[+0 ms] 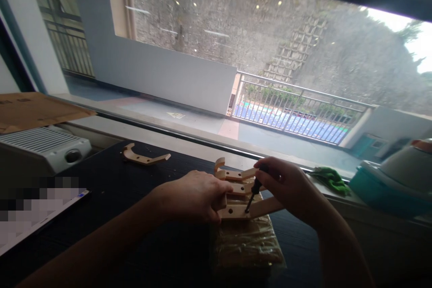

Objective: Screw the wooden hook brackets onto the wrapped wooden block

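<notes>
My right hand (281,182) is closed around the dark handle of a screwdriver (255,187). Its shaft slants down to a hole near the bend of the nearest wooden hook (236,211). Around that hook's left end, the fingers of my left hand (195,193) are closed; the curved tip is mostly hidden by them. Two similar hooks, a middle one (241,188) and a far one (232,174), lie behind it in a row. All three rest across a block wrapped in clear plastic (249,245). Each shows dark holes along its flat part.
Another wooden hook (145,159) lies on the black table (111,216) at the far left. A partly pixelated screen (50,220) and a white appliance (50,148) stand left. A green cloth (330,180) and a teal container (381,189) sit right, by the window.
</notes>
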### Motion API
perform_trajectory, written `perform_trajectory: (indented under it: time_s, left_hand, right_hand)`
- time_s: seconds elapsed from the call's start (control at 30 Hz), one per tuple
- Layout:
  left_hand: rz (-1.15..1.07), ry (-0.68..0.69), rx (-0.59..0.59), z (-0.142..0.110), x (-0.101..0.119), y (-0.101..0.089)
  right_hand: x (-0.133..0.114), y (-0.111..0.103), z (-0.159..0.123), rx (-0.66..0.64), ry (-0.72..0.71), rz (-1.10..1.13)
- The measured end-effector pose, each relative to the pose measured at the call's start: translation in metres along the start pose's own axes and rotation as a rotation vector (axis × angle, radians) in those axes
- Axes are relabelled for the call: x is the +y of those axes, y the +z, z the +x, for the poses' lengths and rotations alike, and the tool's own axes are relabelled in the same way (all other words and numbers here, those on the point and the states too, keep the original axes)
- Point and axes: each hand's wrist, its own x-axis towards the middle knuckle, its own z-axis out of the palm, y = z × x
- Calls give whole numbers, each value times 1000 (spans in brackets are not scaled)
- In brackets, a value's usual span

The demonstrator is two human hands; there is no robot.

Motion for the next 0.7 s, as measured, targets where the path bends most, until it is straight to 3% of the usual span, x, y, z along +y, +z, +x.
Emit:
perform_trajectory:
  time_s: [0.17,0.53,0.7]
  left_hand:
    - [-6,15,2,0,1,-1]
    - [7,-22,1,1,0,1]
    - [-12,5,6,1,0,0]
  right_hand:
    - [-9,0,-3,-24,-47,42]
    - [4,1,2,24,52,-54]
    - [-3,-1,-4,-49,-9,0]
